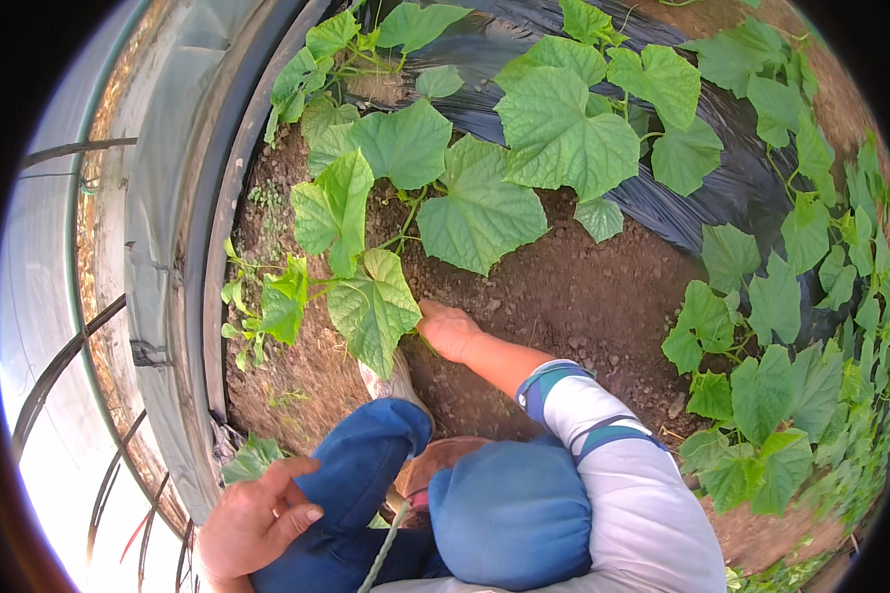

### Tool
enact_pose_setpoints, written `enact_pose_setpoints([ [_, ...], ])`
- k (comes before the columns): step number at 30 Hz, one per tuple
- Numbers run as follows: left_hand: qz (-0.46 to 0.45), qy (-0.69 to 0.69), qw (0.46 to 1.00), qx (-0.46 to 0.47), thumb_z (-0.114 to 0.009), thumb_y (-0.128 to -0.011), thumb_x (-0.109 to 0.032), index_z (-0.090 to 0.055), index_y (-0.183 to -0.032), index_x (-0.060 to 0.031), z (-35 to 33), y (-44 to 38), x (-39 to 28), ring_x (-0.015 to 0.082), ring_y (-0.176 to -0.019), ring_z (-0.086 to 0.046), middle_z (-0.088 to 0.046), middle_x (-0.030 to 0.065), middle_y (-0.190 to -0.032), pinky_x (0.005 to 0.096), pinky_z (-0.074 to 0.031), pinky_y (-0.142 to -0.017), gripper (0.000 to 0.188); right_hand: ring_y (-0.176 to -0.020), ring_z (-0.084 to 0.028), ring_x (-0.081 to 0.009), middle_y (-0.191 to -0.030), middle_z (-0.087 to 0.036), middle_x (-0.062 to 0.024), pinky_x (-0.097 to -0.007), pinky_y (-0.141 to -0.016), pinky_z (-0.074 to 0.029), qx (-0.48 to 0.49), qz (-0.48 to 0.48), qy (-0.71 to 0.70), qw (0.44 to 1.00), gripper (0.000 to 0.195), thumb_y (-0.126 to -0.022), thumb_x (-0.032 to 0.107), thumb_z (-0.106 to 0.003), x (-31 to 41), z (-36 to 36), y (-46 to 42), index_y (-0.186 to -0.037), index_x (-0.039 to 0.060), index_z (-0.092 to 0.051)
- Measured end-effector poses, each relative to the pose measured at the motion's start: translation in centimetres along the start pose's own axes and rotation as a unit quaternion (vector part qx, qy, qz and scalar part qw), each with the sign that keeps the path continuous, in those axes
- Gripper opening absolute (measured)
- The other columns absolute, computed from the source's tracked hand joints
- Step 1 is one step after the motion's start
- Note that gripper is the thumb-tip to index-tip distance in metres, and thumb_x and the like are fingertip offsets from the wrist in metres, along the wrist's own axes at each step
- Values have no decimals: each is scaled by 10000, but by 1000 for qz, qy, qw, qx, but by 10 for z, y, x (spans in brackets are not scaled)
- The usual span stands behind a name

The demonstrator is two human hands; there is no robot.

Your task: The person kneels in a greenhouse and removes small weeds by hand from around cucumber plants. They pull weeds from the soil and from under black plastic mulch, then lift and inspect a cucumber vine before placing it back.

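My right hand (449, 332) reaches down to the soil, palm down, beside a broad leaf (377, 311) of a cucumber-like vine. Its fingertips are partly hidden at the leaf's edge, so whether they hold anything is unclear. A thin green stem shows just under the hand. My left hand (256, 515) hovers by my left knee in blue trousers (363, 459), thumb and fingers apart with nothing seen between them. Larger leaves (482, 204) of the vine spread ahead over bare brown soil (564, 296). A patterned shoe (397, 382) stands just below the near leaf.
Black plastic mulch film (660, 200) covers the bed ahead. More vines (775, 385) line the right side. A wooden board (230, 215) and plastic-sheeted greenhouse wall (159, 296) run along the left. A reddish object (445, 452) and a green cord (384, 547) lie between my legs.
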State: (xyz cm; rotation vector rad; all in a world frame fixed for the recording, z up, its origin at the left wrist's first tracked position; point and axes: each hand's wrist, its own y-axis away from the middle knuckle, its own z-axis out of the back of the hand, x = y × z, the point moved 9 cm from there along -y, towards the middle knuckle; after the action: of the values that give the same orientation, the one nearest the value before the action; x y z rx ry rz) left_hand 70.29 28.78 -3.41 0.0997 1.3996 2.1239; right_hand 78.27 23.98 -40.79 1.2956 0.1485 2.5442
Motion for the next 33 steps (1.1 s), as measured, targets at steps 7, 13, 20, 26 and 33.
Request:
enact_pose_setpoints([
  [7, -34, -4, 999, 12, -694, -933, -139, -542, -1286, 4, -4, 1, -7, 153, -598, -641, -671, 83, -716, 282, -506, -595, 410, -1149, -582, -366, -1231, -571, -167, -452, -964, -486, 6, -83, -102, 991, 292, -928, 162, -475, -18, -17, -15, -1166, 42, -594],
  [13, -37, -17, 999, 11, -731, -896, -176, -557, -1275, -51, 0, 1, -8, 259, -665, -700, -704, 96, -776, 352, -529, -621, 435, -1055, -606, -376, -1085, -552, -158, -495, -889, -502, 96, 54, -68, 992, 188, -874, 94, -525, 23, -20, 97, -1061, 79, -543],
  [20, -9, 130, 985, 113, -661, -968, -145, -605, -1184, 20, 10, -26, 17, 150, -668, -671, -710, 86, -827, 266, -542, -621, 278, -997, -651, -403, -1003, -662, -204, -497, -848, -520, 189, -42, -57, 979, 227, -867, 155, -588, -13, -1, 167, -1081, 79, -600],
  [26, -19, 177, 981, 82, -588, -1003, -344, -660, -1015, -32, -32, -171, 164, 179, -849, -689, -704, 66, -951, 368, -564, -762, 321, -917, -670, -394, -872, -695, -195, -511, -812, -512, 105, -200, 2, 974, 135, -867, 177, -561, -26, 128, 168, -909, 74, -638],
  [33, -49, 349, 932, 81, -587, -993, -279, -663, -993, -43, -57, -202, 167, 250, -981, -685, -701, 100, -1023, 424, -566, -819, 247, -1276, -541, -368, -1420, -516, -230, -415, -1069, -440, -69, -359, -35, 930, 687, -832, 208, -730, -48, 277, 293, -1443, 57, -455],
])
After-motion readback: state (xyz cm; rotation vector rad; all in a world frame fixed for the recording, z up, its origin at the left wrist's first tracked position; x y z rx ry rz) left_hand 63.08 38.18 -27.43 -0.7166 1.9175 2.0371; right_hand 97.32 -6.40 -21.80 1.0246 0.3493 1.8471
